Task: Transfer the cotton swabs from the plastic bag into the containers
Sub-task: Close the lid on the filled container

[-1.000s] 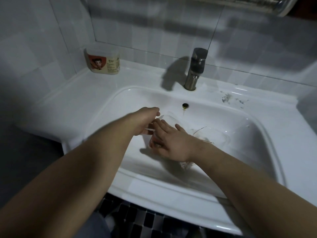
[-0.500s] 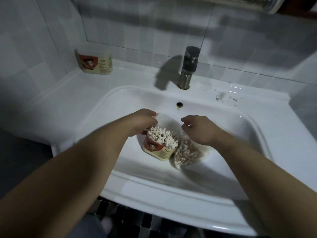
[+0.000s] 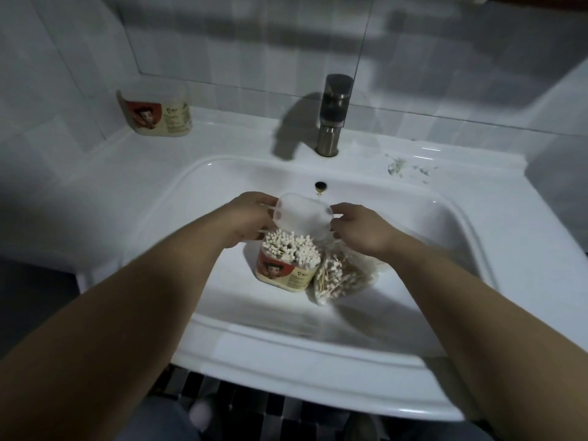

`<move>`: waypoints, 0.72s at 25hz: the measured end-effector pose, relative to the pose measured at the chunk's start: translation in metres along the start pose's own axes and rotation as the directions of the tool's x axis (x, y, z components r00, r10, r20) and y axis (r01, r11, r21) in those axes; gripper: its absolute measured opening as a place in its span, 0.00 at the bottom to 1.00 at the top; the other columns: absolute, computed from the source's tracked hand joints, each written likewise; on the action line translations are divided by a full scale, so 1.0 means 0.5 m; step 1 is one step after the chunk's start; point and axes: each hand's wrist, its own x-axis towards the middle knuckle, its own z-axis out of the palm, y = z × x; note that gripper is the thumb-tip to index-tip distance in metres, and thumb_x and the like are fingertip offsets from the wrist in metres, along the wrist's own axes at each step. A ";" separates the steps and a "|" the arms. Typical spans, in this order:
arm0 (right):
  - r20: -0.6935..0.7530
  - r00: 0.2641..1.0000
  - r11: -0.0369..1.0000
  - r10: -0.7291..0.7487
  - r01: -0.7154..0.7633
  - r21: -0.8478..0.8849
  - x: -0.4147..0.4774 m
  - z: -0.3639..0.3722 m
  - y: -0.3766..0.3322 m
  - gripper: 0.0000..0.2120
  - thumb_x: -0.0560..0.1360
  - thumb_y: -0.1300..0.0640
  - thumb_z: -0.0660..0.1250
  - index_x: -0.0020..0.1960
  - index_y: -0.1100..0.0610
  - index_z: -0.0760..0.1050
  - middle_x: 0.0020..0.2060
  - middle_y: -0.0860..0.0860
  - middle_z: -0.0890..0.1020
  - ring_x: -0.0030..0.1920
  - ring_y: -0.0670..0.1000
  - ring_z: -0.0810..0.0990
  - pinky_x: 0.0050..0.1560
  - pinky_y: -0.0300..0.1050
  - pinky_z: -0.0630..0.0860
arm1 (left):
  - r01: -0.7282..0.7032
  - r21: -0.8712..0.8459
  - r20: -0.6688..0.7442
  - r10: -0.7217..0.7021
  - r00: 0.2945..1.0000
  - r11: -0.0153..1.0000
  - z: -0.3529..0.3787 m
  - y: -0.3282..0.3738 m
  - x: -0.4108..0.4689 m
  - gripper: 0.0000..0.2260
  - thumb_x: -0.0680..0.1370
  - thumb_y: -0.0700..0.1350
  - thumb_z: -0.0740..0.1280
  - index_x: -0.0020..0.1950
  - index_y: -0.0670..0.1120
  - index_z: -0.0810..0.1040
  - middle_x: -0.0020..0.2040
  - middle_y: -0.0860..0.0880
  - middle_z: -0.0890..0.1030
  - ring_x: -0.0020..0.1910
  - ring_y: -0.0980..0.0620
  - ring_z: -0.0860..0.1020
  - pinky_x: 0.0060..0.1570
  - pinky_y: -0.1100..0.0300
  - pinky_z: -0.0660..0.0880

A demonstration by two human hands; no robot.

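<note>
A second container (image 3: 159, 113) stands aside, back left on the counter (image 3: 222, 138). Over the sink (image 3: 286, 354), the left hand (image 3: 251, 214) and right hand (image 3: 359, 230) pinch opposite ends of a clear lid (image 3: 302, 214) above the open container (image 3: 283, 275) packed with cotton swabs (image 3: 288, 246), probably to cap it. The plastic bag (image 3: 343, 276), with more swabs inside, lies against the open container's right side.

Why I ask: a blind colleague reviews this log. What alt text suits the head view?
The left hand and right hand hold a clear lid above an open container full of cotton swabs, in a white sink beside a plastic bag of swabs.
</note>
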 end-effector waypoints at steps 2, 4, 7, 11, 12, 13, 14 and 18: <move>0.028 0.999 0.994 -0.033 0.030 0.106 -0.005 -0.005 -0.003 0.13 0.81 0.57 0.60 0.61 0.50 0.80 0.52 0.48 0.85 0.52 0.50 0.84 0.57 0.47 0.79 | 0.024 -0.016 -0.030 -0.024 0.999 1.000 -0.001 0.005 -0.002 0.13 0.80 0.36 0.62 0.59 0.48 0.81 0.53 0.46 0.86 0.47 0.51 0.85 0.47 0.59 0.80; 0.069 0.995 0.981 -0.072 0.058 0.186 -0.009 -0.012 -0.005 0.10 0.80 0.55 0.63 0.50 0.49 0.84 0.47 0.46 0.87 0.51 0.51 0.85 0.61 0.51 0.78 | 0.065 -0.069 -0.068 -0.070 0.995 0.996 -0.001 0.010 -0.006 0.11 0.79 0.38 0.63 0.54 0.48 0.84 0.51 0.46 0.87 0.48 0.51 0.86 0.56 0.54 0.80; 0.131 0.984 0.972 -0.121 0.091 0.215 -0.017 -0.017 -0.006 0.09 0.74 0.48 0.65 0.42 0.44 0.85 0.48 0.45 0.87 0.52 0.51 0.85 0.64 0.54 0.77 | 0.093 -0.153 -0.085 -0.107 0.991 0.984 -0.006 0.023 -0.024 0.08 0.77 0.40 0.65 0.48 0.47 0.84 0.49 0.47 0.86 0.48 0.50 0.84 0.61 0.50 0.77; 0.213 0.964 0.984 -0.161 0.173 -0.040 -0.033 -0.011 -0.007 0.09 0.75 0.45 0.73 0.55 0.43 0.83 0.52 0.41 0.84 0.54 0.44 0.82 0.59 0.43 0.75 | 0.090 0.082 0.072 -0.095 0.993 0.993 -0.012 0.017 -0.045 0.12 0.79 0.43 0.66 0.61 0.52 0.81 0.59 0.50 0.81 0.57 0.50 0.80 0.59 0.50 0.79; 0.236 0.958 0.977 -0.162 0.189 -0.096 -0.037 -0.008 -0.008 0.14 0.74 0.45 0.74 0.59 0.43 0.81 0.54 0.41 0.83 0.54 0.43 0.82 0.58 0.41 0.75 | 0.082 0.124 0.106 -0.095 0.990 0.989 -0.013 0.012 -0.045 0.14 0.78 0.41 0.66 0.61 0.54 0.80 0.61 0.49 0.80 0.59 0.49 0.80 0.58 0.49 0.80; 0.244 0.955 0.970 -0.169 0.204 -0.128 -0.038 -0.006 -0.008 0.18 0.73 0.45 0.75 0.61 0.44 0.80 0.56 0.42 0.82 0.55 0.43 0.81 0.58 0.41 0.75 | 0.081 0.139 0.129 -0.099 0.987 0.987 -0.014 0.008 -0.046 0.16 0.77 0.39 0.66 0.61 0.55 0.80 0.62 0.48 0.79 0.60 0.47 0.80 0.58 0.47 0.81; 0.242 0.954 0.965 -0.178 0.217 -0.145 -0.037 -0.004 -0.008 0.20 0.73 0.45 0.76 0.63 0.43 0.79 0.58 0.42 0.81 0.56 0.43 0.81 0.59 0.41 0.76 | 0.087 0.143 0.151 -0.109 0.983 0.986 -0.016 0.005 -0.046 0.18 0.76 0.37 0.66 0.61 0.55 0.80 0.63 0.47 0.79 0.61 0.46 0.80 0.57 0.46 0.82; 0.248 0.945 0.954 -0.215 0.258 -0.156 -0.035 0.000 -0.007 0.24 0.71 0.47 0.77 0.65 0.43 0.78 0.58 0.43 0.82 0.56 0.43 0.81 0.58 0.39 0.75 | 0.108 0.171 0.246 -0.149 0.958 0.979 -0.027 -0.004 -0.051 0.22 0.73 0.34 0.70 0.64 0.53 0.80 0.66 0.46 0.78 0.62 0.43 0.80 0.54 0.44 0.83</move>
